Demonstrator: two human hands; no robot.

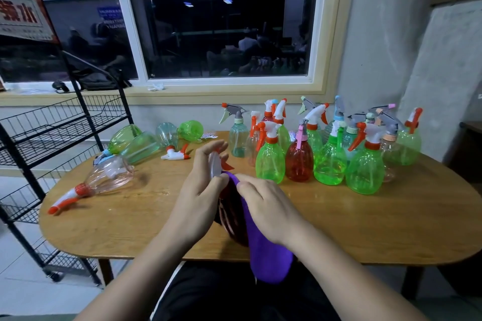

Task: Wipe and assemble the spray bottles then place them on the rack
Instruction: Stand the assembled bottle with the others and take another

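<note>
Our left hand (200, 185) grips the white spray head (216, 167) of a dark red bottle (230, 219), thumb and fingers curled round it. That keeps the body steady over the near edge of the desk (130, 216) while we clean it. Our right hand (263, 203), just beside the left, pinches a purple cloth (266, 250) against the bottle's shoulder. The rest of the cloth drapes down below the wrist and covers that side of the bottle. We judge this to be the wiping step, with the head already fitted on this bottle.

Beyond the right hand a crowd of upright bottles (330, 164) stands with heads on, probably parked there out of our way. Beyond the left hand and to its left are several lying bottles (140, 148), with a loose spray head (174, 155) among them, so we reckon some assembly is left. Farther left of the left hand stands the wire rack (62, 128), within reach for the finished bottles.
</note>
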